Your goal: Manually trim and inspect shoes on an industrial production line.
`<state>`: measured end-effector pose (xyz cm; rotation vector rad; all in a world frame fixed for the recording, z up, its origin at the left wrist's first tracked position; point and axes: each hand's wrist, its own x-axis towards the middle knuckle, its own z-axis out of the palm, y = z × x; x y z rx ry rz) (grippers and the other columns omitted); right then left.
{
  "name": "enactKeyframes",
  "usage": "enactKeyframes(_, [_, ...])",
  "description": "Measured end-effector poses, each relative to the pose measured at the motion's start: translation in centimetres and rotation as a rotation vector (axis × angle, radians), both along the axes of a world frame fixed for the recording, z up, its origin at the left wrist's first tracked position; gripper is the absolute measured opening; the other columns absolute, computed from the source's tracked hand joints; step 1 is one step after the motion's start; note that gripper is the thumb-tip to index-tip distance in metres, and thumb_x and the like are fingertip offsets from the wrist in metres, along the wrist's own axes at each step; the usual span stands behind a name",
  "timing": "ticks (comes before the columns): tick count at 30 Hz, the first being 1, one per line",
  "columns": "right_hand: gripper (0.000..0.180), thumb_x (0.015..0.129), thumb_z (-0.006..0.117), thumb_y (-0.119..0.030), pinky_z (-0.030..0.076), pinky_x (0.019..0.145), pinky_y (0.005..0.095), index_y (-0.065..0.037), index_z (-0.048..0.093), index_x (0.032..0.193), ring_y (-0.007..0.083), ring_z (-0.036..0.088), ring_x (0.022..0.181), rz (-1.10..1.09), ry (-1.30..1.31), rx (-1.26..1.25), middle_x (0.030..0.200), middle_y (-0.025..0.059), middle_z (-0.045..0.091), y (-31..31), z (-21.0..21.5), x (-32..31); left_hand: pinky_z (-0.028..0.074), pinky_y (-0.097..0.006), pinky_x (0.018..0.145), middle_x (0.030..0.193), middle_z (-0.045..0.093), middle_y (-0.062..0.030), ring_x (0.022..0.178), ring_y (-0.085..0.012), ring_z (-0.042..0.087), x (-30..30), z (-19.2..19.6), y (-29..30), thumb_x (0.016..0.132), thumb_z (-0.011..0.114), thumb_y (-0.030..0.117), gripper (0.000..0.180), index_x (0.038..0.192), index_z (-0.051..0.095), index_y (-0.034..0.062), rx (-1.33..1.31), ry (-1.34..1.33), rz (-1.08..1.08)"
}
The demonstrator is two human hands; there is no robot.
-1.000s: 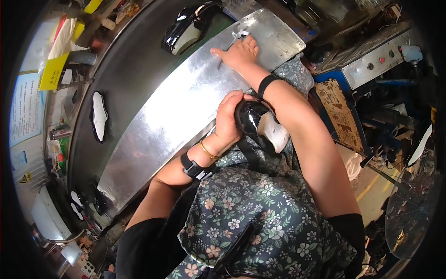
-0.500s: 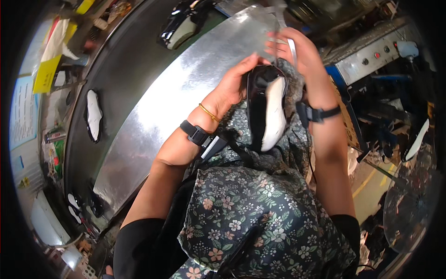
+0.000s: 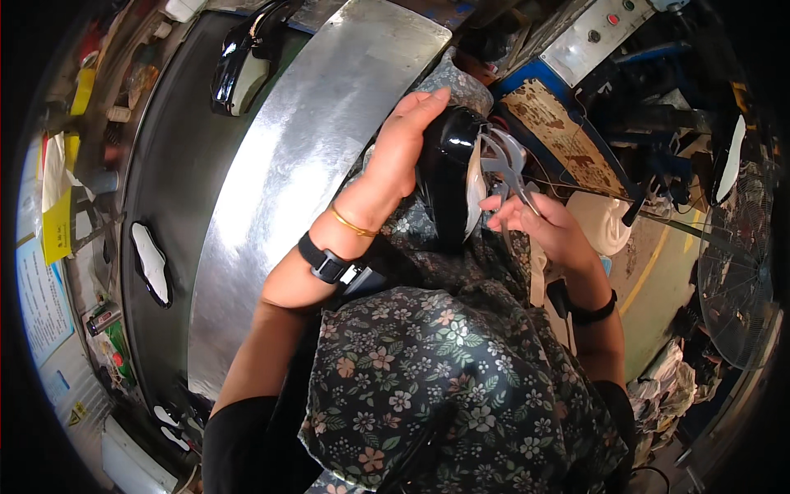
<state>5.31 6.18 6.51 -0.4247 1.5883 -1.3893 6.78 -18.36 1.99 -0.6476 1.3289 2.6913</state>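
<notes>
A glossy black shoe [image 3: 444,177] with a whitish sole piece rests on my apron-covered lap, turned partly on its side. My left hand [image 3: 405,136] holds it from the left, the thumb pointing up past its far end. The other left fingers are mostly hidden behind the shoe. In my right hand [image 3: 543,226] are metal lasting pincers [image 3: 512,156], fingers curled round the handles. Their jaws are at the edge of the shoe, near its far end. Whether the jaws grip the material, I cannot tell.
A shiny metal sheet [image 3: 288,140] lies to my left. Past it, a dark conveyor belt [image 3: 177,156] carries a black shoe [image 3: 243,70] and a white-soled shoe [image 3: 151,263]. Ahead on the right stands a machine with a button panel [image 3: 597,41]; a fan [image 3: 736,272] is far right.
The shoe has rolled from sole-up onto its side. My right hand with the pincers has come down nearer me, to the shoe's right side. The view has shifted.
</notes>
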Motion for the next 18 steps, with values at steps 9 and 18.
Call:
enactKeyframes(9, [0.033,0.103,0.044,-0.030,0.045,0.082,0.0277,-0.001,0.059,0.101,0.0110,0.055,0.088,0.108,-0.092,-0.067,0.111,0.0104,0.062,-0.7,-2.6,-1.7,0.051,-0.029,0.071,0.082,0.065,-0.0065,0.075,-0.0154,0.062,-1.0,-2.3,-0.5,0.090,0.060,0.022,0.020,0.090,0.063,0.0024,0.089,-0.038,0.073])
enactKeyframes(18, [0.031,0.099,0.052,-0.027,0.047,0.062,0.0390,0.003,0.056,0.093,0.0283,0.061,0.067,-0.057,0.487,0.175,0.074,0.0164,0.062,-2.9,-6.0,2.5,0.051,-0.030,0.075,0.084,0.067,-0.0080,0.076,-0.0180,0.064,-1.3,-4.4,-1.4,0.087,0.060,0.016,0.016,0.089,0.065,0.0010,0.218,0.002,0.051])
